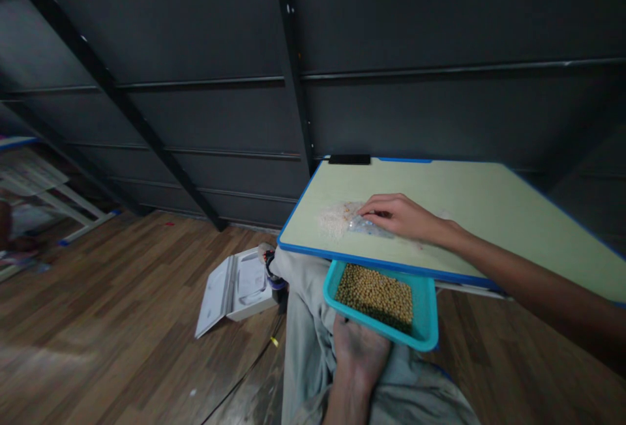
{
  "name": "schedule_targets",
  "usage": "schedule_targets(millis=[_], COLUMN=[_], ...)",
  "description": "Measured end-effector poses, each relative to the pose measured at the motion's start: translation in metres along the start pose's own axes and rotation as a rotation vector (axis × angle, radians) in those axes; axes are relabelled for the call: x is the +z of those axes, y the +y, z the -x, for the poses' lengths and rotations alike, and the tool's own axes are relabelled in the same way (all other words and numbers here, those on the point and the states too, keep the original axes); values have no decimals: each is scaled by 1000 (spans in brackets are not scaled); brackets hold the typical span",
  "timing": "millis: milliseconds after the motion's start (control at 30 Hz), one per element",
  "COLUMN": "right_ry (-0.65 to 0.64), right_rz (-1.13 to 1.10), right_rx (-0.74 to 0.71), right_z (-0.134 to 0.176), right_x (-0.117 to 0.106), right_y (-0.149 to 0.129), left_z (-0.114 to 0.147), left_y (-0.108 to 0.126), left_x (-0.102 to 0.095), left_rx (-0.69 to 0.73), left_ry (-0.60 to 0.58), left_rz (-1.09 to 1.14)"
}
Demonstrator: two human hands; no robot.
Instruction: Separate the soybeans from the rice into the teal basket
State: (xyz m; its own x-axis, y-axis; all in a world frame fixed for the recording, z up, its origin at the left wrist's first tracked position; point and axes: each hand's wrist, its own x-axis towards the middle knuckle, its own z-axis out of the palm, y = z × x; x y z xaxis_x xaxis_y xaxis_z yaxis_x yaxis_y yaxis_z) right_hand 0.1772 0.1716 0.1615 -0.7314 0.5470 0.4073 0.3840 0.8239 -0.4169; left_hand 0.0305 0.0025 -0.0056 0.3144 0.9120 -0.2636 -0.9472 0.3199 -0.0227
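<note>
- Head view: I see the right hand (398, 215) lying palm-down on the pale green, blue-edged worktop (489, 203), fingers flat and pressing a small clear plastic bag (369, 226); nothing is pinched, so I read it as flat contact, not a grip.
- Just left of that bag, touching its edge, lies a loose scatter of white grains (335, 219) on the worktop.
- The left hand (359, 353) rests on the lap, its fingers under the near rim of a shallow teal plastic tray (425, 321), propping it below the worktop's near edge.
- The tray holds a layer of tan round beans (376, 294), covering most of its floor.
- My judgement: the beans already sit collected in the tray, while the white grains remain spread out and ungathered.
- On the wooden floor, left, a white open box (235, 288) lies.
</note>
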Motion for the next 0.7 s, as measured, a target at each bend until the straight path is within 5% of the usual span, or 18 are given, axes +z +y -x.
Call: schedule_targets(millis=[467,700], right_ry=[33,188], right_rz=[194,171], right_rx=[61,72], right_z=[1,1], right_x=[-10,-7], right_y=[8,10], left_z=[5,3], left_y=[0,1], left_x=[12,8], left_rx=[-27,-29], left_ry=[14,-22], left_rz=[32,13])
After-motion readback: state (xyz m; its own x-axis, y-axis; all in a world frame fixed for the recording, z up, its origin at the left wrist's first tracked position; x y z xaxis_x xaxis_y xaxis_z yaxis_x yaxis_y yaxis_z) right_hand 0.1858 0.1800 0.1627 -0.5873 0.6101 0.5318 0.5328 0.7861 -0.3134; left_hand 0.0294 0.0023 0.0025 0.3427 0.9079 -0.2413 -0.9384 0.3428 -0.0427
